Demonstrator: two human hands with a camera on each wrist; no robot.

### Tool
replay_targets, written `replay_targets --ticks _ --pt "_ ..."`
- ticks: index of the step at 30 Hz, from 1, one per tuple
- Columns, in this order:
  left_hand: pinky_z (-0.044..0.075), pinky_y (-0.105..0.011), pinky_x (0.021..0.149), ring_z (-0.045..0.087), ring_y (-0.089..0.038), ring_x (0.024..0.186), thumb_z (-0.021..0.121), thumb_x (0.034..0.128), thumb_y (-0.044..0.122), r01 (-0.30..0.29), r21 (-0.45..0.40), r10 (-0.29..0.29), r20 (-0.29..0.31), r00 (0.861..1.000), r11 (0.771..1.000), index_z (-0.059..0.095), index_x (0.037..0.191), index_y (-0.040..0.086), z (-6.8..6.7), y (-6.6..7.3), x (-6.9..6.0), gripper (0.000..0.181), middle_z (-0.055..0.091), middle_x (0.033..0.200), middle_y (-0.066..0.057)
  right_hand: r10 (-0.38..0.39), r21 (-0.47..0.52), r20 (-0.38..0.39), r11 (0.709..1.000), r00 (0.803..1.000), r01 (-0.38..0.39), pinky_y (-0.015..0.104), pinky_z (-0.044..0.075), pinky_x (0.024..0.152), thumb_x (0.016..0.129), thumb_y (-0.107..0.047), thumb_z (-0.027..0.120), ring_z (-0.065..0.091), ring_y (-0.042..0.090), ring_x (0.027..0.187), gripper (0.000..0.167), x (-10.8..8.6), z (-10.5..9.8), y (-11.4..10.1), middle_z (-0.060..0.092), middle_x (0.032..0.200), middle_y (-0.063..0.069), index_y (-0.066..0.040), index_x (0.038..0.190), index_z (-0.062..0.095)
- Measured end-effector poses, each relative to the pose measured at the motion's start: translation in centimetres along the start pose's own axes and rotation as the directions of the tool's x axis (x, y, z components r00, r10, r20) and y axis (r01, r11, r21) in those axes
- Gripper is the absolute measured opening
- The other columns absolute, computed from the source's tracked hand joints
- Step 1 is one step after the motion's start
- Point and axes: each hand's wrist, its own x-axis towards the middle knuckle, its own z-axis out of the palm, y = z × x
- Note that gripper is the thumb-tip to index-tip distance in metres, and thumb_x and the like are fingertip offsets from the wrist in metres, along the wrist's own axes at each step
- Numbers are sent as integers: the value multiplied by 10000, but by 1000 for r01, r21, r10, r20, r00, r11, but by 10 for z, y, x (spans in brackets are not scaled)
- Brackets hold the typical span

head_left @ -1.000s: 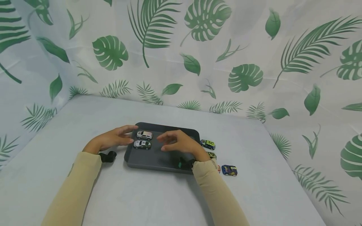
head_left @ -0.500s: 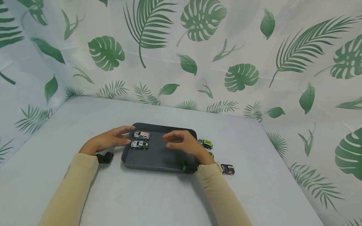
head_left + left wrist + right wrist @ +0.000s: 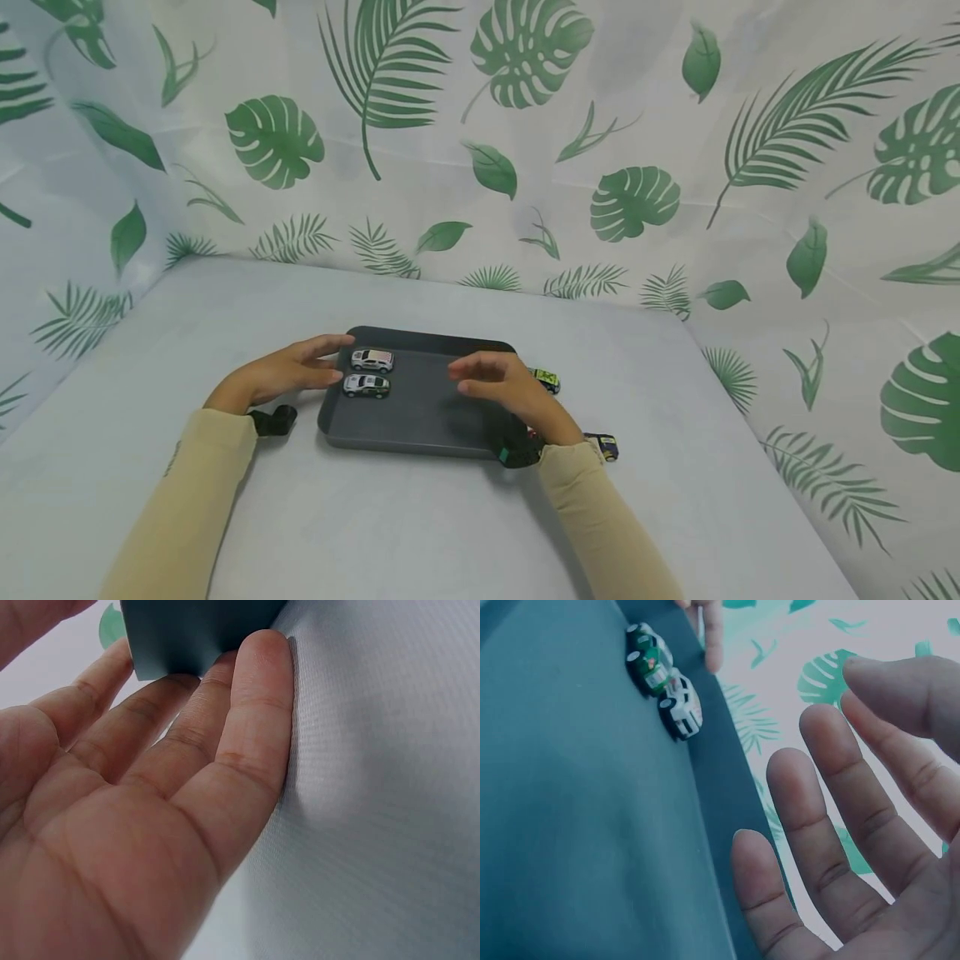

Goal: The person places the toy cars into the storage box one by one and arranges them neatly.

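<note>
A dark grey tray point(image 3: 420, 421) lies on the table. My left hand point(image 3: 288, 369) is at its left side, fingers fairly straight; in the left wrist view the fingertips meet the tray's wall point(image 3: 184, 637), partly hidden by it. Two toy cars stand one behind the other at the tray's left: a white and pinkish toy car point(image 3: 372, 360) and a white and green toy car point(image 3: 366, 386). Over the tray's right part hovers my right hand point(image 3: 513, 390), holding nothing. Its fingers are spread and relaxed in the right wrist view, apart from both cars point(image 3: 649, 664).
Right of the tray, a yellow-green toy car point(image 3: 547, 381) and a dark blue toy car point(image 3: 609, 447) show partly from behind the right arm. Pale cloth covers the table point(image 3: 375, 525). A leaf-printed curtain point(image 3: 420, 192) rises at the back and sides.
My right hand has moved to the right over the tray, covering more of the cars beyond it. The left hand stays at the tray's left edge. The head view has shifted slightly.
</note>
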Motion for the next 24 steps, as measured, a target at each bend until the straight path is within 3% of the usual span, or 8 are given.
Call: replay_targets --ticks 17,24 --pt "324 -664 1238 214 -581 1582 696 1072 198 6 13 -6 4 1000 1000 250 1698 8 0 1 -1 791 129 1762 -311 57 50 -36 997 998 -55 352 578 1022 1030 -45 696 646 470 1294 380 -19 -8 1 703 1357 258 125 1367 651" --pt "316 -665 1242 205 -582 1584 693 1072 184 5 6 -5 5 1000 1000 252 1695 3 1 2 -2 785 113 1763 -314 42 49 -29 998 999 -41 351 567 1043 1044 -57 680 634 475 1310 358 -25 -10 2 693 1370 264 111 1360 658"
